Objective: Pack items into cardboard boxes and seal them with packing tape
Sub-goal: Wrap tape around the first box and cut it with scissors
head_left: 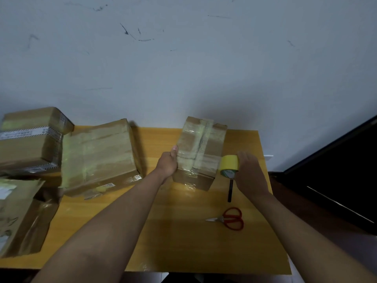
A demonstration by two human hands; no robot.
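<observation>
- Resting on the yellow wooden table (183, 231), toward its far edge near the wall, a small cardboard box (201, 152) is seen, closed, with its top covered in clear tape.
- The left hand (168, 163) is laid against the left side of this box; the thumb is stretched up along the box edge, and the grip is spread flat rather than curled.
- A roll of yellow tape (229, 165) is held by the right hand (250, 172) just beside the right side of the box; the grip is closed round the roll.
- A black pen (230, 190) is noted on the table below the roll, partly hidden by the right hand.
- Red-handled scissors (228, 219) lie nearer the person, apart from the pen.
- A larger taped box (100, 156) stands left of the small one.
- Further boxes (30, 144) are stacked at the left edge, and an open carton (22, 217) lies in front of them.
</observation>
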